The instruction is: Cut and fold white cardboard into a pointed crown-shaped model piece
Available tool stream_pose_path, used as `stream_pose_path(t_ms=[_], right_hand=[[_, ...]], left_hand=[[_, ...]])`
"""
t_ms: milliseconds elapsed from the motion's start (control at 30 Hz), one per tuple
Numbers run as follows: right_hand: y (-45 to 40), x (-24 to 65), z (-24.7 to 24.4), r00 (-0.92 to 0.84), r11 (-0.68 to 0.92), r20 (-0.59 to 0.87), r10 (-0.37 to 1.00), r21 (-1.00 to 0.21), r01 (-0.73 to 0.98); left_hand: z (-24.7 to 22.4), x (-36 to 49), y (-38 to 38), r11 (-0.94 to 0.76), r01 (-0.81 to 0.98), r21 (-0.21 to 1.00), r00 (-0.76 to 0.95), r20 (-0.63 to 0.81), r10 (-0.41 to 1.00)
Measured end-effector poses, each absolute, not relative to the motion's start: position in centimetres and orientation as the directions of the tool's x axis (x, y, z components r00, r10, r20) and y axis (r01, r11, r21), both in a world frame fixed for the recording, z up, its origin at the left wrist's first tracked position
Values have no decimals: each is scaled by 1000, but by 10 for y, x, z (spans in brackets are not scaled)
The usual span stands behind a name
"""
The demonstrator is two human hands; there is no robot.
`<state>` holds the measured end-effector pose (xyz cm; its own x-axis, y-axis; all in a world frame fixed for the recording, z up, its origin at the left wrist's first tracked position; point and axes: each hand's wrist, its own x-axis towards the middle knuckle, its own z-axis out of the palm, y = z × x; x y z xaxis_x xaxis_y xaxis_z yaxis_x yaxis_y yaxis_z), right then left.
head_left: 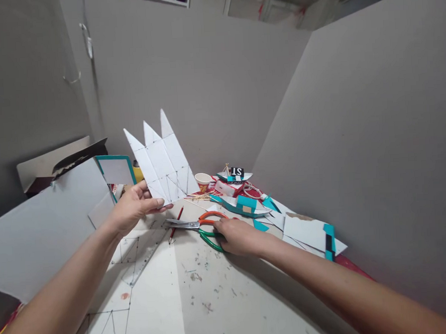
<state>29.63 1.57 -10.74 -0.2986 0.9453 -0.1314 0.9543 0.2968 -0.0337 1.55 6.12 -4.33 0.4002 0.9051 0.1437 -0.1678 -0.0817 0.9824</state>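
My left hand (137,204) pinches the lower left corner of a white cardboard cutout (166,165) and holds it up above the table. Three pointed tips rise from its top edge, and pencil lines cross its face. Over the table, my right hand (236,236) grips a pair of scissors (190,224) with one orange and one green handle. The blades point left, below the cutout and apart from it. Beneath the blades lies a dark red pencil (176,225). A clear ruler (147,258) rests on a sheet with drawn lines (107,322).
Large white boards (43,236) lean at the left. Behind the scissors are a paper cup (203,180), wooden sticks and a teal and white paper boat (240,206); another small boat (234,174) stands farther back. White cardboard pieces (304,230) lie at the right, near grey walls (374,129).
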Motion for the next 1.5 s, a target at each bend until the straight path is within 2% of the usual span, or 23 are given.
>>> stream_pose_path(t_ms=[267, 467, 633, 833, 933, 1133, 1367, 1500], right_hand=[[19, 296, -104, -257, 240, -164, 953, -116, 964], [12, 294, -107, -277, 267, -92, 957, -109, 958], [7, 283, -100, -263, 259, -132, 956, -45, 965], [10, 286, -95, -336, 344, -121, 934, 50, 938], [6, 291, -91, -351, 362, -136, 926, 59, 930], [-7, 295, -84, -255, 271, -213, 943, 47, 961], [-18, 307, -92, -239, 244, -110, 965, 30, 969], [-26, 316, -97, -250, 249, -12, 968, -56, 967]], left_hand=[[-44, 17, 60, -118, -178, 977, 357, 176, 917], [-42, 16, 59, -107, -228, 968, 359, 186, 915], [-39, 14, 58, -100, -245, 964, 310, 176, 934], [-35, 8, 58, -117, -255, 960, 312, 196, 930], [-34, 7, 58, -115, -253, 960, 307, 193, 932], [-33, 6, 57, -115, -281, 953, 322, 207, 924], [-29, 6, 54, -146, -282, 948, 320, 236, 917], [-25, 3, 52, -182, -271, 945, 317, 266, 910]])
